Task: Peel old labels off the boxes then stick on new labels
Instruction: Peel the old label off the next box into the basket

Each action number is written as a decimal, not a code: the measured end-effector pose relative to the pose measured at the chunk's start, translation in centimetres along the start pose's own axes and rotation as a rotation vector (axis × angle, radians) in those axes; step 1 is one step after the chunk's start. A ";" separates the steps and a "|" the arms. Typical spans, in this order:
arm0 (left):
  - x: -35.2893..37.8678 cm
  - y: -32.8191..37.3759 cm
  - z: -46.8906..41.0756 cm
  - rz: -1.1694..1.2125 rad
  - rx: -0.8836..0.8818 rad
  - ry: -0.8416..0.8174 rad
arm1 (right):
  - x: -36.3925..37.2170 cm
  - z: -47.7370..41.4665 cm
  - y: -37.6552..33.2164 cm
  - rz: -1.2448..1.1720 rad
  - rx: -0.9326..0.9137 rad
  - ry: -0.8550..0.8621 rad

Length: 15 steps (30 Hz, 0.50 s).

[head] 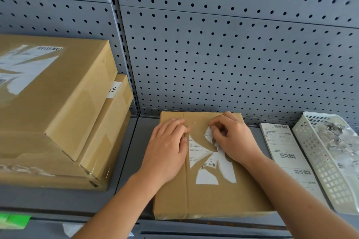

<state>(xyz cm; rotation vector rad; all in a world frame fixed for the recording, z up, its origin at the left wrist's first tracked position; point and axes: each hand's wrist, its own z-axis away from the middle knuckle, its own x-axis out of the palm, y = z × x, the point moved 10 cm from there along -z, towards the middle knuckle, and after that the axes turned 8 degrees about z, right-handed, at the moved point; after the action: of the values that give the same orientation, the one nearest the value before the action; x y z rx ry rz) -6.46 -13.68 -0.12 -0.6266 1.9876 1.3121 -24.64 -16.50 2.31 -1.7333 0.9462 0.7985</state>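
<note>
Peeling step in hand; box (209, 198) lay flat on shelf (134, 161), back edge near pegboard; left hand (167, 151) pressed flat on box, grip open; right hand (233, 139) grip pinched torn edge of old label (198, 153); large patches left stuck; next move probably needed slow, low pull; new labels (287, 153) lay just right of box.

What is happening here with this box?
A person is peeling the old label off a cardboard box on a grey shelf. The left hand presses flat on the box, and the right hand pinches a lifted strip of the label, which is already torn in several places. New labels lie to the right, beside a white basket holding paper scraps.
</note>
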 end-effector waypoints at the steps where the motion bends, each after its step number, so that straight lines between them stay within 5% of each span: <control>1: 0.0 0.0 0.0 0.002 -0.001 0.001 | 0.2 0.0 -0.2 0.017 -0.026 -0.003; 10: 0.0 0.1 0.0 0.007 -0.005 -0.009 | 1.6 -1.1 -1.4 0.389 -0.179 -0.096; 15: 0.0 0.0 0.1 0.016 -0.010 -0.010 | 1.5 -1.1 -0.6 0.342 -0.149 -0.127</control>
<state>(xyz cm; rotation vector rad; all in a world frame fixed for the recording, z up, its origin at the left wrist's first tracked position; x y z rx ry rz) -6.46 -13.63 -0.17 -0.6086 1.9829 1.3332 -23.26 -17.71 1.66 -1.6442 1.1363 1.2129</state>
